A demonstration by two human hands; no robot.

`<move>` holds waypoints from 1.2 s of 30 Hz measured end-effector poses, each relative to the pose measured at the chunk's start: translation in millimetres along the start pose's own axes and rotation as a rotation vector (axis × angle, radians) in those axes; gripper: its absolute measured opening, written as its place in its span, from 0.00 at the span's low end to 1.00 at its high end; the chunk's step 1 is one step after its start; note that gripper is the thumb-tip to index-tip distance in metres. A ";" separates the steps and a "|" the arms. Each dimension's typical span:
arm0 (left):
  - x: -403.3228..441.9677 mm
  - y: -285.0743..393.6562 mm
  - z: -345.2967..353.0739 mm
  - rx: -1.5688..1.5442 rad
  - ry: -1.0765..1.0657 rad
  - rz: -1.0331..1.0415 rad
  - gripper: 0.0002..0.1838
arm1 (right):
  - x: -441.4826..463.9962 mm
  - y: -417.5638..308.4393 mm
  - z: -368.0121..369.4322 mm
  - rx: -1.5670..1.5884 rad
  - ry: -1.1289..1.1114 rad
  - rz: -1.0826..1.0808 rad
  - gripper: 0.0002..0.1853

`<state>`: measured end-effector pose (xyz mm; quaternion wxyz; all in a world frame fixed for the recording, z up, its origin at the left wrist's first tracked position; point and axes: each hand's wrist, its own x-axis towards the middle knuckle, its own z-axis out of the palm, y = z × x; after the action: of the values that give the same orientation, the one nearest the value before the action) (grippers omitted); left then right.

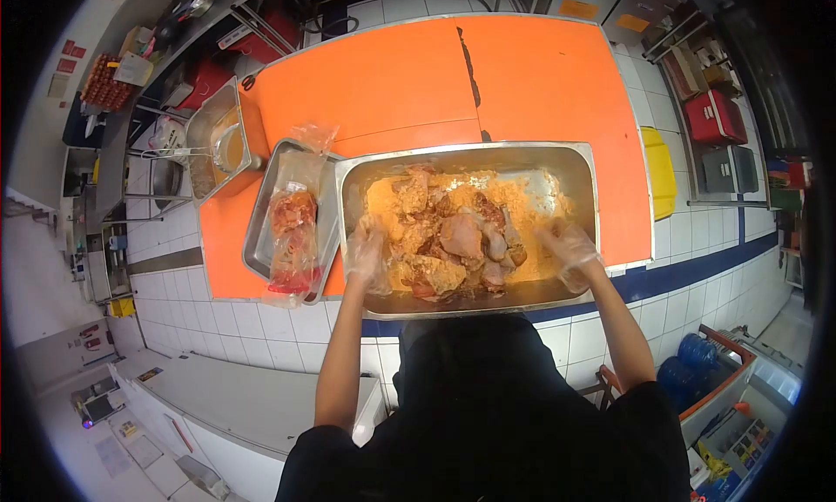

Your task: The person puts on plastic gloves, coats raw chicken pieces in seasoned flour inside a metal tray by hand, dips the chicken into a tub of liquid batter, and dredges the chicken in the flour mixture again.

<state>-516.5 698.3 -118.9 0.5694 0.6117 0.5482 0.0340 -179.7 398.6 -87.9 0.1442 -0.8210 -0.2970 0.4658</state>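
A deep steel pan (466,154) holds raw chicken pieces (461,236) in orange-coloured breading flour (392,197). Some pieces are coated, while others in the middle show bare skin. At the pan's left end, my left hand (366,254) in a clear plastic glove reaches inside the wall, beside the flour. My right hand (568,251), gloved the same way, is inside the right end with its fingers toward the chicken. Both hands look slightly blurred, fingers stretched out, and I see nothing held in either.
Left of the pan, a shallower steel tray (259,232) holds a clear plastic bag of raw meat (293,219). Farther left stands a steel container (248,123) with liquid and a strainer (229,147). All stand on the orange table (374,75). A yellow bin (659,173) is beyond its right edge.
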 end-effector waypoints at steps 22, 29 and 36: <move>41.1 31.4 68.8 -0.468 -0.298 -0.017 0.48 | 83.1 -164.9 48.9 0.328 -0.226 -0.187 0.36; 1.7 74.4 22.5 0.399 -0.059 -0.232 0.50 | -13.2 -151.3 67.6 -0.268 0.242 -0.714 0.28; 2.3 1.8 19.8 0.103 -0.143 -0.519 0.56 | -36.5 -33.5 22.8 -0.097 0.064 0.166 0.45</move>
<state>-501.3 687.3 -125.8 0.5645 0.4796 0.6460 -0.1844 -225.1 401.2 -57.8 0.0747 -0.8632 -0.2451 0.4349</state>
